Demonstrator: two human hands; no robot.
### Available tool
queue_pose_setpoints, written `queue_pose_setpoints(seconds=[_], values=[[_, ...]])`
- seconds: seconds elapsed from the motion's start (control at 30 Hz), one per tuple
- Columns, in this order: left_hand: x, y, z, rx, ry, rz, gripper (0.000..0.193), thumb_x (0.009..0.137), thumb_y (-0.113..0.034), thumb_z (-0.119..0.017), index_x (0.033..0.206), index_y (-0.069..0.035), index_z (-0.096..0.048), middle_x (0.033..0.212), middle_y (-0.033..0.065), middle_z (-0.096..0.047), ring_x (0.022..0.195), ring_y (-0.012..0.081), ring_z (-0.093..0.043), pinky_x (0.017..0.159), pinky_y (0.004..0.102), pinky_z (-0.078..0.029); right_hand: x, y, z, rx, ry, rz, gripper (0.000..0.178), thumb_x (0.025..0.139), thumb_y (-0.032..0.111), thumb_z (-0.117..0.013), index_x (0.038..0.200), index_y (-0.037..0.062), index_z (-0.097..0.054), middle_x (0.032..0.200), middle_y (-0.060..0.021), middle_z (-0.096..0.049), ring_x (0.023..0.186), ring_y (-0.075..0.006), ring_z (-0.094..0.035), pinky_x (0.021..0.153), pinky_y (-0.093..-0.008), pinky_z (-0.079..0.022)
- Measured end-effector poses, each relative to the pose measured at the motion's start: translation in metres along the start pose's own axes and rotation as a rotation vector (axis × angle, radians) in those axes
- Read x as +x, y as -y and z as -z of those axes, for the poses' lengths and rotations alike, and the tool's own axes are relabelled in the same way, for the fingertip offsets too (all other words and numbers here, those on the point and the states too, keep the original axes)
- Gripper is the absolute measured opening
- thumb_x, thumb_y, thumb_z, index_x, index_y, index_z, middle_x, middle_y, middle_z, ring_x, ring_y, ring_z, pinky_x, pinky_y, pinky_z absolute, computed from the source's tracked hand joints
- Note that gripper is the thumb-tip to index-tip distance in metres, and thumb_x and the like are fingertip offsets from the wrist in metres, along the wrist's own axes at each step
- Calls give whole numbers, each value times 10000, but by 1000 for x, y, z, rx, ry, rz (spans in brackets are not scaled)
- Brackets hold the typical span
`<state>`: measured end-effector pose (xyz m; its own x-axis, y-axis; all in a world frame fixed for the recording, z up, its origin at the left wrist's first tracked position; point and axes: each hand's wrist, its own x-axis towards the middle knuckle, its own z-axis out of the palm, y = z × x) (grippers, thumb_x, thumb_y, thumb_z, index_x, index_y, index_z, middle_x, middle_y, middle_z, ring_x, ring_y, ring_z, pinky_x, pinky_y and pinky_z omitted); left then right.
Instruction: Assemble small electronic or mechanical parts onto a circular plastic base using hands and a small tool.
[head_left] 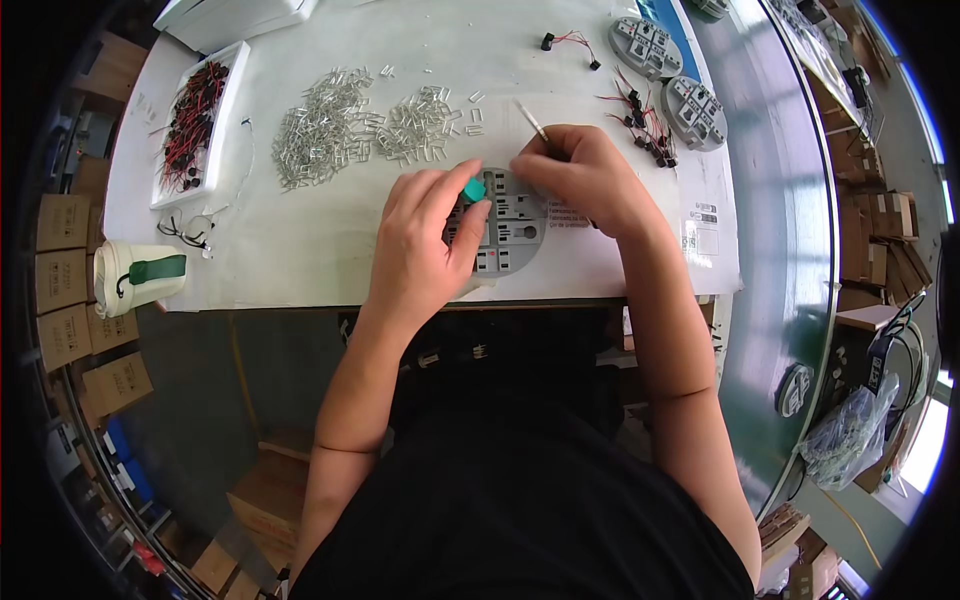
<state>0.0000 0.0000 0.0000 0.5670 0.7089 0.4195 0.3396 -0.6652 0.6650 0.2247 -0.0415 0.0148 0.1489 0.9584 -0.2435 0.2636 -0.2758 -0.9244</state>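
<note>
A round grey plate (520, 255) with raised blocks and dark slots lies near the table's front edge. My left hand (425, 225) covers its left side. A small teal piece (474, 189) shows between the thumb and index finger of that hand, which are bent around it; its exact kind is not clear. My right hand (585, 175) is closed at the plate's upper right rim. It grips a slender stick-like tool (533, 120), whose pale end points up and left. The fingertips of my right hand are partly hidden.
Piles of small clear U-shaped pieces (325, 130) lie behind my left hand. A white tray (225, 120) holds red-wired black parts. More wired parts (645, 130) and grey round plates (694, 112) sit at right. Glasses (185, 232) and a cup (120, 278) are at left.
</note>
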Motion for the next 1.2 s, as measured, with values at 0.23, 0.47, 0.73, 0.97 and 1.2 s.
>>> queue_pose_setpoints(seconds=[0.23, 0.47, 0.73, 0.97, 1.2], values=[[34, -12, 20, 243, 370, -183, 293, 991, -119, -681, 1263, -11, -664, 1064, 147, -657, 997, 366, -655, 875, 465, -537, -2, 5, 2, 226, -57, -121, 340, 963, 315, -735, 955, -24, -753, 795, -8, -668, 623, -57, -529, 543, -237, -416], [55, -16, 15, 297, 585, -65, 286, 997, -119, -665, 1259, -4, -660, 1036, 155, -637, 1022, 363, -644, 894, 462, -531, -3, 7, -1, 198, -83, -118, 318, 978, 307, -739, 951, -10, -744, 733, -4, -633, 608, -57, -512, 538, -244, -408], [27, -4, -5, 323, 308, -185, 383, 1023, -170, -660, 1367, -10, -609, 1093, 123, -624, 1034, 297, -635, 931, 439, -530, 34, 21, 55, -648, -544, 230, 258, 912, 271, -767, 1041, 47, -778, 937, -131, -780, 867, -280, -756, 813, -376, -576], [13, 3, -15, 238, 159, -120, 534, 999, -141, -704, 1504, -60, -551, 1141, 91, -592, 1069, 288, -586, 945, 444, -501, 74, 4, 77, -963, -611, -59, 240, 892, 261, -743, 1061, 97, -789, 1084, -134, -787, 1044, -349, -734, 858, -468, -580], [26, -12, 29, -61, -200, -208, 508, 952, -163, -787, 1426, -56, -639, 1229, 112, -650, 1097, 259, -619, 970, 406, -512, -27, 57, 11, -582, -419, 357, 216, 830, 105, -854, 1004, 36, -745, 959, -75, -765, 666, -203, -651, 662, -326, -532]])
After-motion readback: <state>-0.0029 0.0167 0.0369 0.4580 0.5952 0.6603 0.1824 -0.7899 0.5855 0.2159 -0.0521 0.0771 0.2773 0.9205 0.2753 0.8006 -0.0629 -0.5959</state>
